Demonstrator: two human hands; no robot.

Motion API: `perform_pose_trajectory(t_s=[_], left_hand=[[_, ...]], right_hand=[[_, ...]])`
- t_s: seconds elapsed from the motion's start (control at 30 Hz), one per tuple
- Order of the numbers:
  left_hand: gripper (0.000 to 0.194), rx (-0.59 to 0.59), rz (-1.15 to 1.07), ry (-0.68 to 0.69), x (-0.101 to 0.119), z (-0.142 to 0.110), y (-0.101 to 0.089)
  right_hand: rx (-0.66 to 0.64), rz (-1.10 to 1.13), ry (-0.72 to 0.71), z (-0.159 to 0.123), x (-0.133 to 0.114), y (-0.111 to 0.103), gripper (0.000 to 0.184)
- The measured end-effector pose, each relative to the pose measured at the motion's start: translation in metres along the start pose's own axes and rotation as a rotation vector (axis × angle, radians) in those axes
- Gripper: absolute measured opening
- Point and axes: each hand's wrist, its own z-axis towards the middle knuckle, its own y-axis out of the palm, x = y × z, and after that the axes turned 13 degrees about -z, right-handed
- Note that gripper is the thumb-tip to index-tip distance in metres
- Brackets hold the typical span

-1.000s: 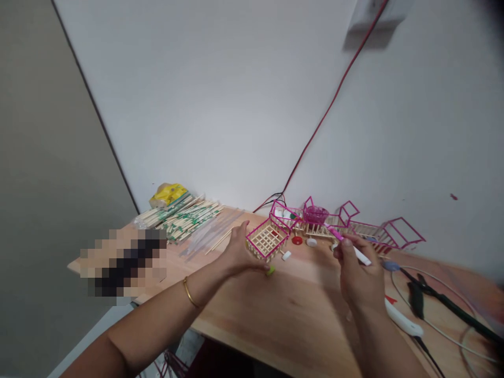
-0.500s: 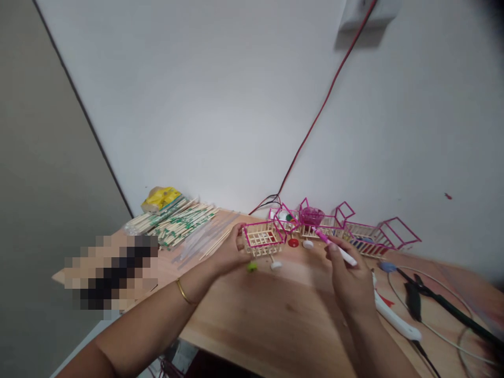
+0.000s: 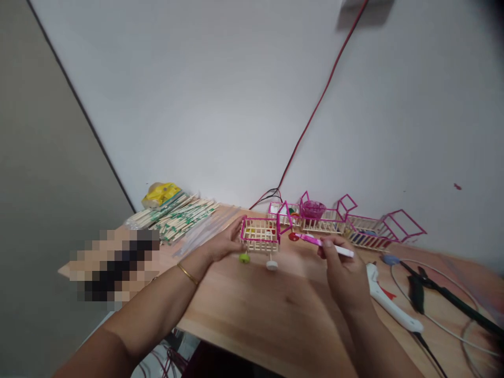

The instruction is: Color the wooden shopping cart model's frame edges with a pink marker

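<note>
Stick cart [image 3: 260, 243], boxy, slatted and pink-rimmed on disc wheels [image 3: 272, 265], stands toward the back edge of the wooden table [image 3: 271, 320]; left hand [image 3: 222, 247] grasps its end, right hand [image 3: 345, 273] pinches a smooth pen [image 3: 312, 240].

Red cable [image 3: 323, 96], yellow packet [image 3: 163, 193]

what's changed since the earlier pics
The left hand has turned the stick cart side-on. The right hand has moved the pink-and-white pen-like tool left, its tip away from the pink cup, nearer that cart. Nothing was released; the other stick carts and glue gun stayed put.
</note>
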Motion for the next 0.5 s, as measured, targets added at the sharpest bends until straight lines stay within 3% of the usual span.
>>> perform_pose_trajectory(t_s=[0.17,0.5], left_hand=[[0.079,-0.071,-0.131,-0.025,0.006,0.001,0.006],[0.075,-0.139,-0.238,-0.195,0.010,-0.005,0.004]], right_hand=[[0.008,-0.011,-0.026,0.001,0.000,-0.004,0.039],[0.002,0.053,-0.166,-0.008,-0.002,-0.009,0.031]])
